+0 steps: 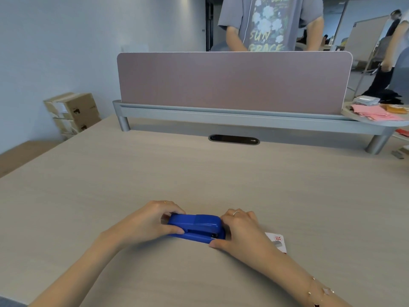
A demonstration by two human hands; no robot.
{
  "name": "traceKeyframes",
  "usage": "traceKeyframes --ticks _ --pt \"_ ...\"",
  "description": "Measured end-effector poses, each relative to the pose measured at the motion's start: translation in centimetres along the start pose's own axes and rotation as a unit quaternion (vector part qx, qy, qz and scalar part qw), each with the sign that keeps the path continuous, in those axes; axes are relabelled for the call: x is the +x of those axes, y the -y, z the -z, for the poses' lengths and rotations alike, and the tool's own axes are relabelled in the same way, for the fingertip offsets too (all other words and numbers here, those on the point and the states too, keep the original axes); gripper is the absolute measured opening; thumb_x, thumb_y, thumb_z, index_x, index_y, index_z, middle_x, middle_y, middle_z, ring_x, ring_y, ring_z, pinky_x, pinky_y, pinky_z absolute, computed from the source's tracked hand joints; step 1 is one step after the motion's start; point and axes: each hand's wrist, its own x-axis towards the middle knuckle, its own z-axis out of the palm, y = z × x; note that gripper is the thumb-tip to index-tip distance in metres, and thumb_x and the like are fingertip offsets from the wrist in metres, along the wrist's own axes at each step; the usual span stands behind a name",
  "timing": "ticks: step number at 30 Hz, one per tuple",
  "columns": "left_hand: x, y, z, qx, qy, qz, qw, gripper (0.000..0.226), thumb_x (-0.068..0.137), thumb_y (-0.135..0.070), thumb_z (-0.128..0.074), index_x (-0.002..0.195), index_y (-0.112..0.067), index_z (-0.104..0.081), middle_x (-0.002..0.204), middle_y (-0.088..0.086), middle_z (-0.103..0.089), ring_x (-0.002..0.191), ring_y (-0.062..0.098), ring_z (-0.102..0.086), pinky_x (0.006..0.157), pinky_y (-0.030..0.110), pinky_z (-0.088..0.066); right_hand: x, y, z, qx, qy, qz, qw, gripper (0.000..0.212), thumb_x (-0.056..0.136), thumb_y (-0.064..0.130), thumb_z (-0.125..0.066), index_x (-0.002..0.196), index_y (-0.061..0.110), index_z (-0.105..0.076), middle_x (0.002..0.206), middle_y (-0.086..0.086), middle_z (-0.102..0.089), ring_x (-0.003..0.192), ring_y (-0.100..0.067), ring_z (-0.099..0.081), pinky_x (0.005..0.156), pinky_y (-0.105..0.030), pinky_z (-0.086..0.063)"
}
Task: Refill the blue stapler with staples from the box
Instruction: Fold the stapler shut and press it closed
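Note:
The blue stapler [197, 227] lies closed on the light wooden desk [199, 173], lengthwise left to right, close to me. My left hand [152, 220] grips its left end, thumb in front and fingers behind. My right hand [241, 231] clasps its right end the same way. A small white staple box [277, 240] with a red label sits just right of my right hand, partly hidden by my wrist.
A mauve divider panel [234, 83] on a grey rail closes the desk's far side, with a person standing behind it. A black cable slot [234, 139] lies below it. Pink papers [374, 113] rest on a shelf at far right. Cardboard boxes [73, 114] stand at left.

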Motion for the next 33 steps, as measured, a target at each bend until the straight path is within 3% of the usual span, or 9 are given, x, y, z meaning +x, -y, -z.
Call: traceKeyframes --ticks 9,13,18,28,33 --pt "4.5 -1.6 1.6 0.009 -0.022 -0.018 1.000 0.022 0.078 -0.017 -0.077 0.096 -0.026 -0.070 0.101 -0.010 -0.067 0.094 0.006 -0.063 0.089 0.023 -0.052 2.9 -2.2 2.9 0.031 -0.032 -0.012 0.999 0.031 0.076 0.044 -0.065 0.100 0.025 -0.058 0.097 0.003 -0.056 0.095 -0.015 -0.046 0.087 -0.030 -0.031" --pt "8.3 -2.3 1.3 0.008 -0.029 -0.032 0.999 0.023 0.079 -0.015 -0.076 0.090 -0.033 -0.066 0.098 -0.013 -0.066 0.093 0.006 -0.062 0.087 0.022 -0.053 4.7 -4.5 4.2 0.030 -0.038 -0.028 0.998 0.029 0.078 0.040 -0.065 0.101 0.024 -0.057 0.097 0.002 -0.057 0.094 -0.016 -0.046 0.089 -0.031 -0.033" --pt "13.8 -2.4 0.9 0.014 -0.030 -0.038 0.999 0.024 0.078 -0.016 -0.076 0.088 -0.035 -0.066 0.094 -0.017 -0.066 0.090 0.008 -0.062 0.090 0.030 -0.054 7.8 -8.4 5.3 0.034 -0.037 -0.049 0.998 0.028 0.078 0.037 -0.066 0.101 0.024 -0.057 0.099 0.000 -0.057 0.096 -0.018 -0.047 0.083 -0.030 -0.029" --pt "24.7 -3.0 0.5 0.006 -0.053 -0.059 0.997 0.018 0.080 -0.011 -0.074 0.095 -0.020 -0.068 0.096 -0.001 -0.070 0.091 0.020 -0.064 0.091 0.042 -0.052 14.5 -16.0 7.2 0.023 -0.077 -0.090 0.993 0.025 0.079 0.033 -0.066 0.097 0.020 -0.056 0.098 -0.001 -0.058 0.096 -0.021 -0.049 0.080 -0.030 -0.027" --pt "28.7 -2.8 0.4 0.006 -0.060 -0.058 0.996 0.016 0.081 -0.012 -0.073 0.094 -0.021 -0.068 0.097 0.002 -0.071 0.090 0.019 -0.064 0.089 0.042 -0.053 17.2 -18.5 7.5 0.068 -0.068 -0.129 0.987 0.027 0.078 0.025 -0.068 0.100 0.015 -0.055 0.103 -0.007 -0.058 0.087 -0.021 -0.053 0.077 -0.031 -0.040"
